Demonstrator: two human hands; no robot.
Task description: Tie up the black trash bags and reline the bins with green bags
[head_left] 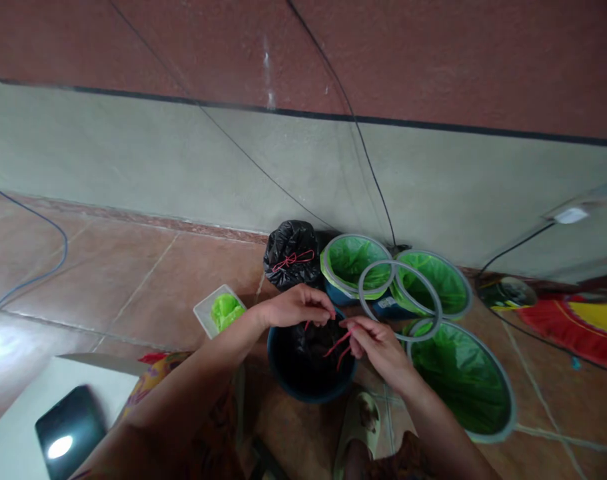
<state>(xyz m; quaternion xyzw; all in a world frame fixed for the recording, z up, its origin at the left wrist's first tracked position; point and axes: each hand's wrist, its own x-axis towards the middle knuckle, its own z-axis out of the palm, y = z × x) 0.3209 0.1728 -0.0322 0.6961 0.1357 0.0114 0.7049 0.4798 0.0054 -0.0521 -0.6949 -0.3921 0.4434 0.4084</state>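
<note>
red string (339,341) in both hands (317,308), tiled floor (133,287), red-and-grey wall (223,150)

Glossy dark device (68,420) lies near white table's (20,413) right edge; blue cable (66,248) loops across tiled floor (133,267), red-and-yellow item (558,327) far right.

Tiled flr (128,267) w/ green-lined bins (460,380)

Red-yellow fabric (573,327), partly beyond right edge
</note>
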